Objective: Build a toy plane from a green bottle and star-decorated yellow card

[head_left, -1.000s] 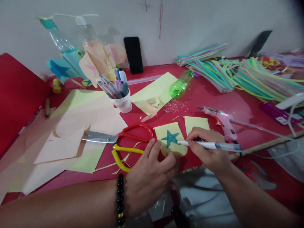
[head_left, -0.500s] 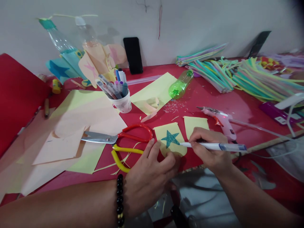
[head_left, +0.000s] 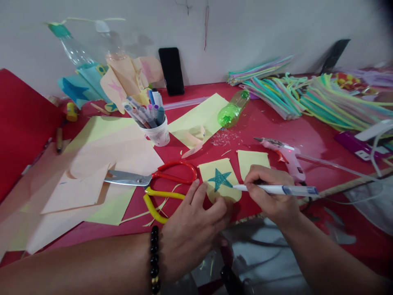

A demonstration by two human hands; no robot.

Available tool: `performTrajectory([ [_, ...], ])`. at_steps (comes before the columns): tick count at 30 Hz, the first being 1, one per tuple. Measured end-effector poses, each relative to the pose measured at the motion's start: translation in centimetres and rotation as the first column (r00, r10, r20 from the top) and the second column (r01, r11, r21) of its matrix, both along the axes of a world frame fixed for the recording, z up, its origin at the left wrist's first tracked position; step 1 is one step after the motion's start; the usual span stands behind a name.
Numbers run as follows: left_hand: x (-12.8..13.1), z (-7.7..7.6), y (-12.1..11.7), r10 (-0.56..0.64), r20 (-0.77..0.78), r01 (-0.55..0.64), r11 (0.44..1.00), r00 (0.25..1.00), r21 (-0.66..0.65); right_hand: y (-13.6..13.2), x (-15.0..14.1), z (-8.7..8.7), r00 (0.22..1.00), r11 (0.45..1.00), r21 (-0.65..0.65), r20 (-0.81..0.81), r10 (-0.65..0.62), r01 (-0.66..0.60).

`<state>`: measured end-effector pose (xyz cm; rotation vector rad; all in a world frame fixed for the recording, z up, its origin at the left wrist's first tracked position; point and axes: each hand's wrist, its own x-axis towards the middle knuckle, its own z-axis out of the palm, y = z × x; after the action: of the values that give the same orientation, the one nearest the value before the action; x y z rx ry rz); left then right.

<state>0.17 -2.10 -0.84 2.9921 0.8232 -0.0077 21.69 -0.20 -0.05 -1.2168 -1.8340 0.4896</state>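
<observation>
Clearly, the right hand (head_left: 274,203) pinches a marker (head_left: 274,189); the left hand (head_left: 193,225) (fingers loosely spread) rests on the starred yellow card (head_left: 220,178).

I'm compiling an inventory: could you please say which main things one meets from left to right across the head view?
Small yellow cylinder, metal scissors with red and yellow handles, yellow paper with teal star, slim white pen, purple object with white lettering.

On the counter (head_left: 260,127) we have one paper (head_left: 219,180) beneath our left hand (head_left: 195,223); from this paper, scissors (head_left: 144,180) lie at nine o'clock, pen cup (head_left: 159,134) at ten, bottle (head_left: 231,114) at twelve, glue gun (head_left: 293,157) at two.
</observation>
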Motion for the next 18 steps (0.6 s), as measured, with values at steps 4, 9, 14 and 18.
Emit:
performTrajectory([
  [4, -0.02, 0.09, 0.03, -0.004, -0.004, 0.004, 1.0, 1.0, 0.001, -0.03, 0.04, 0.07, 1.0, 0.999, -0.025, -0.002, 0.026, -0.026],
  [9, -0.06, 0.27, 0.02, -0.01, -0.002, 0.01, 1.0, 1.0, 0.01, -0.12, 0.15, -0.13, 1.0, 1.0, -0.027, 0.004, 0.012, -0.012],
  [14, 0.01, 0.31, 0.05, -0.014, 0.011, 0.014, 1.0, 1.0, 0.006, 0.09, -0.3, -0.13, 0.999, 1.0, -0.026, 0.043, -0.009, 0.01],
  [18, 0.05, 0.29, 0.13, -0.008, 0.007, 0.008, 1.0, 1.0, 0.001, 0.24, -0.45, 0.0, 0.999, 1.0, -0.012, 0.054, -0.003, 0.004],
])
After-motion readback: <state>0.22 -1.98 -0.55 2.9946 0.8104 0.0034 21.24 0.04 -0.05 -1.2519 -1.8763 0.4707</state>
